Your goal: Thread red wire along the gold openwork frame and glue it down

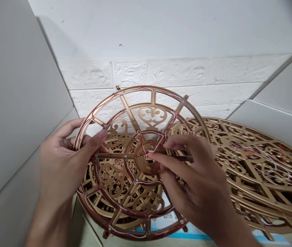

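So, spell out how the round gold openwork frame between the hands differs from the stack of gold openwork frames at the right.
The round gold openwork frame is tilted up, its rim gripped by the left hand; the stack of gold openwork frames lies low, layered. Red and white wires follow the held frame's rings and ribs, while those atop the stack sprawl in loose loops. Both show scrollwork between bars.

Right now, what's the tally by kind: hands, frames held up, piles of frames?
Hands: 2, the left hand and the right hand
Frames held up: 1, the round gold frame
Piles of frames: 2, the pile behind the held frame and the pile at the right
Total: 5
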The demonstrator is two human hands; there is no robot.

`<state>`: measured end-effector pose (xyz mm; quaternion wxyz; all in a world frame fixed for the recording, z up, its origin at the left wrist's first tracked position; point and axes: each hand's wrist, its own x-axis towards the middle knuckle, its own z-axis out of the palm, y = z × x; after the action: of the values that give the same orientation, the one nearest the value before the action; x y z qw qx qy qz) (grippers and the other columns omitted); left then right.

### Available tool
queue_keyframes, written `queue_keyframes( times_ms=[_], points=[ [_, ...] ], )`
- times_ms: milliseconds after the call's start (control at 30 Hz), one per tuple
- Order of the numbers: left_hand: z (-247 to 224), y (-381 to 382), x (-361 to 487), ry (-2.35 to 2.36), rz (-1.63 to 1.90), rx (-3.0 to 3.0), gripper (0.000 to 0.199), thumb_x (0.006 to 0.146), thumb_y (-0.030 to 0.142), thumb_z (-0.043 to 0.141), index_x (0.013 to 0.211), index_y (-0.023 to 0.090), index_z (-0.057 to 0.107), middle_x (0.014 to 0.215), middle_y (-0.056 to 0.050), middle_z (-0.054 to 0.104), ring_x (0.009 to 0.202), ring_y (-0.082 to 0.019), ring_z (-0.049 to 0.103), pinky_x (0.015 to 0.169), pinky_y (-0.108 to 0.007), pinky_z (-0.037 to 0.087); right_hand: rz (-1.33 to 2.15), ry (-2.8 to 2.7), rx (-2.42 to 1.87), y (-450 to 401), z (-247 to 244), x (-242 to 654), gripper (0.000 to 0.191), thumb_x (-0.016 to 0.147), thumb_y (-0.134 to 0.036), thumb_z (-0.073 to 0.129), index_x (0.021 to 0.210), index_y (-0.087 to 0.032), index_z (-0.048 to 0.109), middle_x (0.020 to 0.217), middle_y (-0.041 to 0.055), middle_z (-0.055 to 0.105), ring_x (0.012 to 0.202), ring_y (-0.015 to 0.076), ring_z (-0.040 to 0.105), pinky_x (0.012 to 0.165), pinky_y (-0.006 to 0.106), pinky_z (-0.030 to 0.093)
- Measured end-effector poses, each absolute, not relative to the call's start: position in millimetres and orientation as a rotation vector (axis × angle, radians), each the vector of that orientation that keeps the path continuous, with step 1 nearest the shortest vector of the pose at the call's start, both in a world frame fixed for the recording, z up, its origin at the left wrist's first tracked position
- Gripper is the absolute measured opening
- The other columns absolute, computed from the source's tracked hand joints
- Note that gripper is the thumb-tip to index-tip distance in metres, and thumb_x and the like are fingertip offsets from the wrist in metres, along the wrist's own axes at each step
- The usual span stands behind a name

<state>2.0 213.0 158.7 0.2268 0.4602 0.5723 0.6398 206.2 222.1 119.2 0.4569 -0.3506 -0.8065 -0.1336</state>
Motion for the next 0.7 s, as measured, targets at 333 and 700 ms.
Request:
queue_keyframes(
  times_ms=[333, 700],
  points=[
    [158.4, 211.3, 3.1, 1.582, 1.792, 1.303, 0.026, 0.064, 0.034, 0.086, 0.087, 0.03, 0.076, 0.063, 0.004, 0.072, 0.046, -0.009, 0.062, 0.04, -0.011, 0.049, -0.177, -2.099, -0.846, 223.7, 118.2, 207.7, 0.015, 0.09, -0.006, 0.055, 0.094, -0.017, 0.065, 0.098, 0.0082, 0.05, 0.091, 0.0233, 0.051, 0.079, 0.046, 0.042],
    [157.6, 215.1, 2.9, 1.555, 1.772, 1.263, 0.025, 0.062, 0.032, 0.088, 0.083, 0.025, 0.076, 0.059, 0.005, 0.07, 0.044, -0.008, 0.061, 0.039, -0.011, 0.049, -0.101, -2.069, -0.879, 226.6, 113.0, 207.7, 0.016, 0.096, -0.012, 0.053, 0.086, -0.02, 0.063, 0.091, 0.0041, 0.056, 0.087, 0.0204, 0.054, 0.079, 0.04, 0.039]
  ],
)
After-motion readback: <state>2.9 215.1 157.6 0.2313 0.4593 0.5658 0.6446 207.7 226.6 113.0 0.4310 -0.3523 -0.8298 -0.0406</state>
